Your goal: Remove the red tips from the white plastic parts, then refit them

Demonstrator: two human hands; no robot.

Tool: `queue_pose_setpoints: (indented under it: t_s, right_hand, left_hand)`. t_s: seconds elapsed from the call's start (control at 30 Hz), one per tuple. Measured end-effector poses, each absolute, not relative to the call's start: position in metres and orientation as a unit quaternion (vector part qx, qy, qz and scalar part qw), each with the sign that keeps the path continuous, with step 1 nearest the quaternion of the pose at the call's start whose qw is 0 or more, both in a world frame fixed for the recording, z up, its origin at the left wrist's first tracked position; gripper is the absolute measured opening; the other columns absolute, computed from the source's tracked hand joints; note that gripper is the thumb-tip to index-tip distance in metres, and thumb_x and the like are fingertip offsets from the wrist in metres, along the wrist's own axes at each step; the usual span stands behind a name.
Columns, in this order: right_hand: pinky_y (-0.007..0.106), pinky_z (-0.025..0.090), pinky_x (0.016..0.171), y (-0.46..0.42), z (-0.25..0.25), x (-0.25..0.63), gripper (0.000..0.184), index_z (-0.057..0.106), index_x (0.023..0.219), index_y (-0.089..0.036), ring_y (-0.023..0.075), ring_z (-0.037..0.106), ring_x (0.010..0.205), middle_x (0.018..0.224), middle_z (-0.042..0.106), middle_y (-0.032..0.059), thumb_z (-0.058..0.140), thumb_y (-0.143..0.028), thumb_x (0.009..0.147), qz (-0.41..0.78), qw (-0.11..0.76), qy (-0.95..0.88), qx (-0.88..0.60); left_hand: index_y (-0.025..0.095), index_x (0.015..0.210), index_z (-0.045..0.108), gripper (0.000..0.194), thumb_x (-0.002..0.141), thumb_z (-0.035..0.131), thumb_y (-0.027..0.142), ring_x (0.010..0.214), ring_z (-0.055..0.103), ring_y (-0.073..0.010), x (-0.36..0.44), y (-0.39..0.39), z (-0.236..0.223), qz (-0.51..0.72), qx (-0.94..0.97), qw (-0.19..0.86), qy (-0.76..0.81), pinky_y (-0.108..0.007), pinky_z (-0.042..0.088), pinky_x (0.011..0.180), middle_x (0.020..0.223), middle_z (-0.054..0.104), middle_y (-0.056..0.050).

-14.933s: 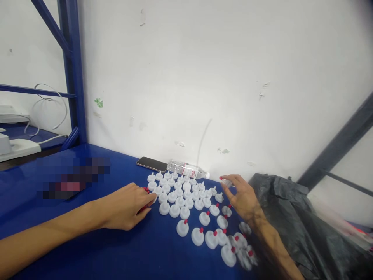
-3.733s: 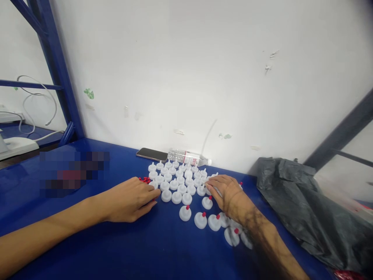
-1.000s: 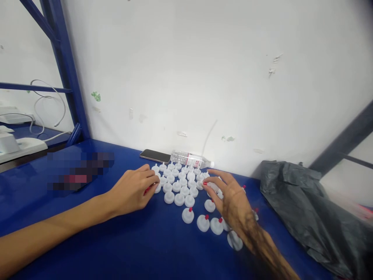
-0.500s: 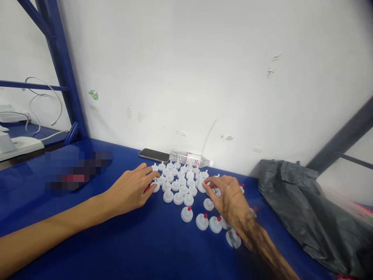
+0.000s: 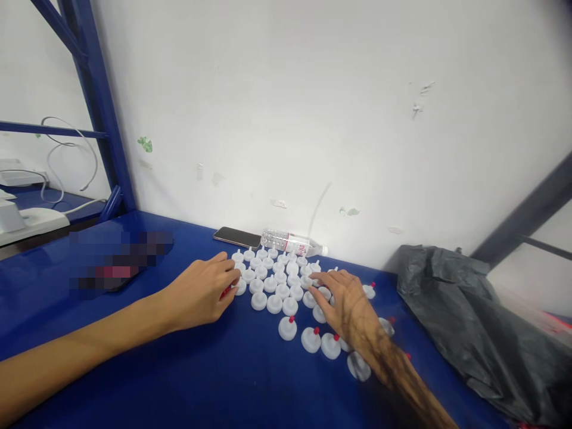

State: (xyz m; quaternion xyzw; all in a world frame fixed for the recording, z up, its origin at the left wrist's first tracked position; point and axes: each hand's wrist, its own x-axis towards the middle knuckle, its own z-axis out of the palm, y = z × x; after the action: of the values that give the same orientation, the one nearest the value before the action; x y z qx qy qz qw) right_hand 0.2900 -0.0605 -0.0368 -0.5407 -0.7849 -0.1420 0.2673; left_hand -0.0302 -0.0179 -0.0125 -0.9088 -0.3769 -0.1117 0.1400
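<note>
Several white round caps with thin nozzles (image 5: 274, 304) stand in a close group on the blue table. Small red tips top the nozzles of some caps nearer to me, such as the front white cap (image 5: 288, 329). My left hand (image 5: 206, 292) is closed at the group's left edge, with small red tips (image 5: 226, 292) showing between its curled fingers. Over the right side of the group is my right hand (image 5: 346, 301), its thumb and fingers apart with nothing visible between them. Its palm and wrist hide some caps beneath.
Behind the caps, a phone (image 5: 236, 236) and a clear water bottle (image 5: 292, 242) lie near the wall. A black plastic bag (image 5: 456, 310) is at the right. A blurred-out dark and red object (image 5: 118, 271) lies at the left, near a blue metal frame (image 5: 105, 107).
My right thumb and fingers have spread apart, and the red tip that showed at them now sits out of sight. The left fingers have curled further in.
</note>
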Motion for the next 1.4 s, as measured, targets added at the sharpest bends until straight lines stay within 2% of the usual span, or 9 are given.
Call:
queue_pose_setpoints:
  t_s: [0.13,0.3,0.5,0.63,0.77,0.87,1.03,1.23,1.4]
  right_hand:
    - [0.05,0.045,0.107,-0.068,-0.029,0.281,0.022,0.068,0.121,-0.027,0.0251,0.065,0.114,0.12,0.074,0.0038,0.052,-0.031,0.106,-0.083,0.275,-0.823,-0.49]
    - [0.056,0.044,0.112,-0.072,-0.034,0.278,0.03,0.066,0.13,-0.031,0.0264,0.061,0.127,0.124,0.075,0.0012,0.046,-0.033,0.108,-0.07,0.254,-0.844,-0.466]
    - [0.055,0.048,0.111,-0.074,-0.038,0.28,0.034,0.066,0.134,-0.033,0.0252,0.064,0.126,0.122,0.076,0.0011,0.042,-0.031,0.109,-0.083,0.255,-0.849,-0.455]
    - [0.055,0.046,0.113,-0.073,-0.029,0.281,0.028,0.068,0.127,-0.029,0.0246,0.068,0.118,0.12,0.076,0.0035,0.048,-0.03,0.107,-0.094,0.276,-0.85,-0.44]
    - [0.051,0.051,0.107,-0.072,-0.022,0.28,0.025,0.065,0.123,-0.027,0.0268,0.068,0.114,0.118,0.073,0.0063,0.064,-0.034,0.099,-0.113,0.301,-0.854,-0.408]
    - [0.043,0.056,0.098,-0.076,-0.021,0.272,0.021,0.062,0.122,-0.026,0.0245,0.067,0.111,0.118,0.07,0.0078,0.06,-0.028,0.101,-0.129,0.326,-0.844,-0.405]
    - [0.037,0.058,0.094,-0.091,-0.016,0.251,0.021,0.062,0.121,-0.026,0.0213,0.067,0.11,0.123,0.067,0.0076,0.05,-0.022,0.104,-0.103,0.33,-0.853,-0.391]
    - [0.042,0.062,0.091,-0.103,-0.012,0.232,0.03,0.063,0.123,-0.027,0.0253,0.069,0.106,0.12,0.071,0.0087,0.05,-0.015,0.098,-0.087,0.321,-0.882,-0.334]
    - [0.042,0.063,0.088,-0.102,-0.016,0.23,0.03,0.065,0.12,-0.028,0.0256,0.07,0.103,0.118,0.071,0.0082,0.05,-0.014,0.097,-0.089,0.312,-0.885,-0.333]
  left_hand:
    - [0.02,0.079,0.06,0.016,0.094,0.054,0.019,0.09,0.058,-0.0266,-0.032,-0.017,-0.017,-0.096,-0.91,0.146,-0.376,-0.032,0.036,0.055,0.085,0.064,-0.007]
    - [0.02,0.08,0.061,0.014,0.092,0.056,0.018,0.088,0.058,-0.0266,-0.033,-0.014,-0.024,-0.094,-0.914,0.156,-0.363,-0.032,0.037,0.054,0.084,0.064,-0.007]
    - [0.02,0.079,0.061,0.015,0.092,0.057,0.014,0.088,0.059,-0.0249,-0.032,-0.016,-0.024,-0.096,-0.92,0.138,-0.355,-0.031,0.039,0.056,0.083,0.064,-0.006]
    - [0.02,0.082,0.06,0.012,0.092,0.054,0.014,0.085,0.06,-0.0238,-0.029,-0.02,-0.017,-0.116,-0.918,0.124,-0.358,-0.032,0.041,0.058,0.085,0.065,-0.006]
    - [0.022,0.093,0.058,0.008,0.092,0.052,0.017,0.065,0.058,-0.0138,-0.027,-0.028,-0.01,-0.21,-0.918,0.024,-0.336,-0.027,0.041,0.059,0.083,0.065,0.001]
    - [0.022,0.095,0.059,0.007,0.093,0.053,0.019,0.055,0.052,-0.009,-0.024,-0.036,-0.008,-0.289,-0.901,-0.056,-0.317,-0.023,0.04,0.057,0.078,0.063,0.004]
    - [0.023,0.098,0.061,0.009,0.096,0.053,0.02,0.057,0.052,-0.0087,-0.019,-0.043,-0.012,-0.327,-0.882,-0.13,-0.314,-0.021,0.042,0.058,0.073,0.061,0.005]
    - [0.025,0.109,0.067,0.018,0.101,0.055,0.035,0.048,0.05,-0.0084,-0.014,-0.039,-0.021,-0.326,-0.848,-0.24,-0.341,-0.02,0.038,0.049,0.067,0.066,0.006]
    - [0.025,0.109,0.071,0.025,0.103,0.054,0.043,0.062,0.066,-0.011,-0.011,-0.043,-0.02,-0.315,-0.816,-0.354,-0.332,-0.019,0.044,0.053,0.076,0.072,0.003]
